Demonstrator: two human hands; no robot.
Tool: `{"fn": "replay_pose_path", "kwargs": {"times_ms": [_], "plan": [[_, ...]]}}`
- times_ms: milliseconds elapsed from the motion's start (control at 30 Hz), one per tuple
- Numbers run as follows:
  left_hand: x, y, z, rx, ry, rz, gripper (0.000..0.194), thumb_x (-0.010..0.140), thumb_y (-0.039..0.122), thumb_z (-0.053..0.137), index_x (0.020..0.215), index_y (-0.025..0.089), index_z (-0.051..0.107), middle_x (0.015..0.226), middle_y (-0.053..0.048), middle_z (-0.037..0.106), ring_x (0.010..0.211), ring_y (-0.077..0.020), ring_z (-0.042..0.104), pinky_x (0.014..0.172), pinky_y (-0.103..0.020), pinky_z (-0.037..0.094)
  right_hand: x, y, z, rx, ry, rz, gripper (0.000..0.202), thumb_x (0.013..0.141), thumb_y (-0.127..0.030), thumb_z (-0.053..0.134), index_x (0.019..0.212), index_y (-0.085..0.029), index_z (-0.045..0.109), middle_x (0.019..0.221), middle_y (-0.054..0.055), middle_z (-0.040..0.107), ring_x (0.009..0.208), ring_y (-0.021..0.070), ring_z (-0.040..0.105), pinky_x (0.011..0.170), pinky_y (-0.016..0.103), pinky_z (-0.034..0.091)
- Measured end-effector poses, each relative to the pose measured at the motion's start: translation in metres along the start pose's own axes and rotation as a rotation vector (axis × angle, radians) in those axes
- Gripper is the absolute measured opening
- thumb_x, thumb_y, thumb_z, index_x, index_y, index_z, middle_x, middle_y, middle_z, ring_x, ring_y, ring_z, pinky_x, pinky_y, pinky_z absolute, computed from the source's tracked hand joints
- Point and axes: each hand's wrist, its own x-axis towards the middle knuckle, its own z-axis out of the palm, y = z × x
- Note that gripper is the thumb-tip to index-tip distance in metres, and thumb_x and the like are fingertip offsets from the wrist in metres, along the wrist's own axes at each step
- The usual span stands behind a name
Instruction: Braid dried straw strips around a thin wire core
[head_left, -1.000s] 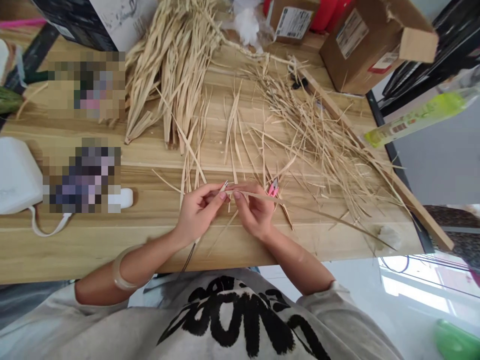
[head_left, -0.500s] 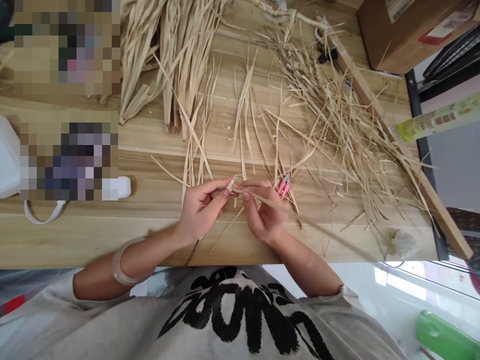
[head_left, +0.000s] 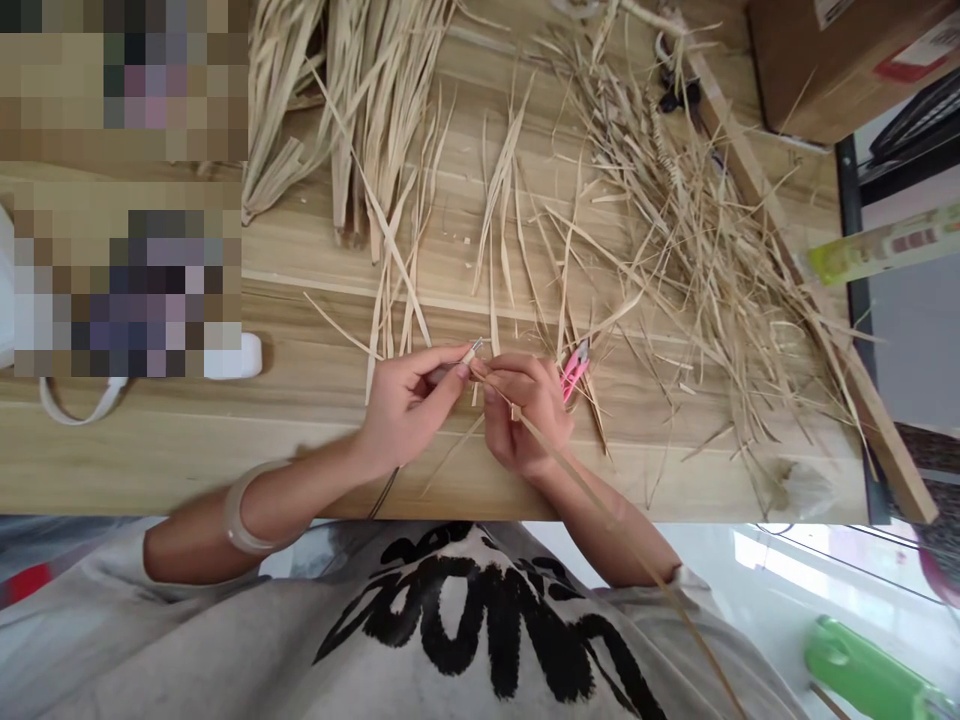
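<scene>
My left hand [head_left: 412, 405] pinches a thin piece with shiny metal ends [head_left: 474, 352], partly wrapped in pale straw; most of it is hidden by the fingers. Dark thin wires [head_left: 385, 492] stick out below that hand. Close beside it, my right hand [head_left: 531, 410] has its fingers closed on a long straw strip [head_left: 592, 495]. From the fingertips the strip runs down across the right forearm to the lower edge of the view. Pink-handled snips [head_left: 576, 368] lie on the table just right of my right hand.
Bundled straw [head_left: 375, 130] lies at the back left of the wooden table [head_left: 300, 440]. A loose straw heap [head_left: 690, 220] spreads along a wooden bar [head_left: 825, 300] at right. Behind stand black-handled scissors [head_left: 679, 95] and a cardboard box [head_left: 825, 75]. A plastic wrapper [head_left: 806, 488] lies front right.
The straw strip now hangs lower and steeper, across my right forearm. My right-hand fingers have curled in more, and the metal ends have turned slightly. The whole view has shifted a little.
</scene>
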Motion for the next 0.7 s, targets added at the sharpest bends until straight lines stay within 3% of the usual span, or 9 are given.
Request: {"fn": "replay_pose_path", "kwargs": {"times_ms": [100, 300, 367, 533, 700], "plan": [[0.001, 0.001, 0.000, -0.007, -0.023, -0.012, 0.027, 0.082, 0.040, 0.075, 0.091, 0.015, 0.077, 0.049, 0.004, 0.052, 0.039, -0.0049, 0.038, 0.036, -0.018, 0.027, -0.002, 0.000, 0.003, 0.156, 0.053, 0.127, 0.012, 0.093, -0.011, 0.055, 0.099, -0.022, 0.059, 0.085, 0.004, 0.074, 0.077, 0.0161, 0.071, 0.065, 0.032, 0.051], [0.000, 0.007, 0.003, 0.051, -0.040, 0.018, 0.027, 0.082, 0.040, 0.075, 0.088, 0.014, 0.075, 0.047, 0.005, 0.048, 0.038, -0.0045, 0.035, 0.035, -0.019, 0.023, 0.004, 0.003, 0.006, 0.621, 0.178, 0.725, 0.012, 0.092, -0.028, 0.063, 0.080, -0.023, 0.062, 0.073, -0.002, 0.072, 0.068, 0.0117, 0.069, 0.068, 0.027, 0.057], [0.000, 0.007, 0.003, 0.055, -0.031, 0.005, 0.027, 0.082, 0.040, 0.075, 0.088, 0.014, 0.075, 0.049, 0.004, 0.052, 0.038, -0.0048, 0.037, 0.035, -0.019, 0.024, 0.008, 0.008, 0.005, 0.686, 0.252, 0.848, 0.012, 0.087, -0.029, 0.068, 0.082, -0.024, 0.059, 0.070, -0.004, 0.070, 0.065, 0.0107, 0.068, 0.066, 0.026, 0.057], [0.003, 0.005, 0.002, 0.049, -0.013, -0.057, 0.028, 0.077, 0.040, 0.078, 0.087, 0.014, 0.075, 0.057, 0.000, 0.063, 0.040, -0.0048, 0.040, 0.035, -0.019, 0.028, 0.013, 0.024, -0.002, 0.523, 0.409, 0.859, 0.026, 0.085, -0.029, 0.071, 0.099, -0.029, 0.050, 0.074, -0.006, 0.070, 0.065, 0.0117, 0.069, 0.068, 0.028, 0.059], [0.005, 0.002, 0.001, 0.010, 0.008, -0.110, 0.031, 0.076, 0.043, 0.079, 0.088, 0.015, 0.076, 0.059, -0.001, 0.064, 0.041, -0.0051, 0.040, 0.034, -0.019, 0.027, 0.006, 0.035, -0.006, 0.412, 0.260, 0.684, 0.016, 0.096, -0.036, 0.055, 0.110, -0.029, 0.057, 0.100, 0.003, 0.071, 0.096, 0.0172, 0.074, 0.086, 0.038, 0.061]]}}
